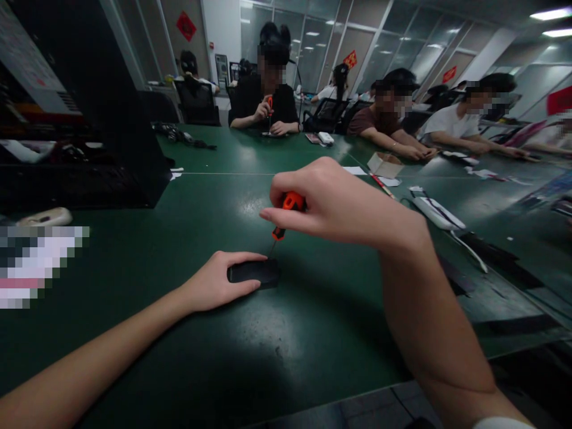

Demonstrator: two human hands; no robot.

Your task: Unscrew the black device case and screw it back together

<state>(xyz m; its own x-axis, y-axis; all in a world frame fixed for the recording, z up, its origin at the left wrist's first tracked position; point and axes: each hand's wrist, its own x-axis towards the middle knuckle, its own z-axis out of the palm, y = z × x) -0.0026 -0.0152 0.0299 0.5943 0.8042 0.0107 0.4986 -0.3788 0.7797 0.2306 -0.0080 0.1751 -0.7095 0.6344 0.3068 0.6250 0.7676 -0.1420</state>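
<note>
A small black oblong device [257, 274] lies flat on the green table [232, 214]. My left hand [223, 280] grips its left part, with the thumb along the near side and a finger along the far side. Above and to the right, my right hand [313, 199] is closed round the orange and black handle of a screwdriver [277, 233]. The thin shaft slants down to the far edge of the device, close to my left fingertip. Whether the tip touches the device is too small to tell.
At the left stands a dark shelf unit [134, 149]. A white power strip [435, 213] and an open cardboard box [384, 165] are at the right. Across the table, a person [241, 98] holds another orange screwdriver; other people sit further right.
</note>
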